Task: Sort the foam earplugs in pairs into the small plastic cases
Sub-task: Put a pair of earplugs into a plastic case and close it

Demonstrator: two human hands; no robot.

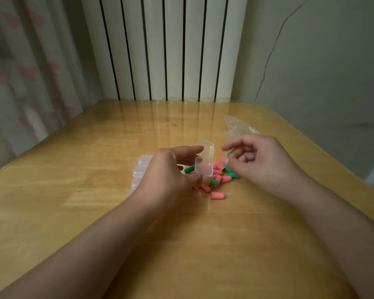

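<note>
Two bare arms reached out over the wooden tabletop (73, 212). Nearest lay one pink earplug (218, 195) all by itself. Just past it sat a little pile of earplugs (217, 176), pink ones and green ones with one orange one, all mixed up and touching. They were too jumbled to count well, but about four green ones showed and more pink ones than that.

The left hand (171, 173) was closed on one small clear case (204, 167), held up above the pile. Its lid (206, 148) stood open and tipped back. The case looked empty, but it was blurry, so I could not be sure.

The right hand (261, 162) was beside the case on the right side. Its thumb and first finger were pinched together. Something pink showed at the tips, but I could not tell if it was an earplug in the hand.

Behind the left hand sat a bunch of other clear cases (141, 169), closed and touching each other. At least three showed.

Farther back lay one crumpled clear plastic bag (238, 126). Past the tabletop stood a white radiator (164, 48) and a curtain (30, 67).
</note>
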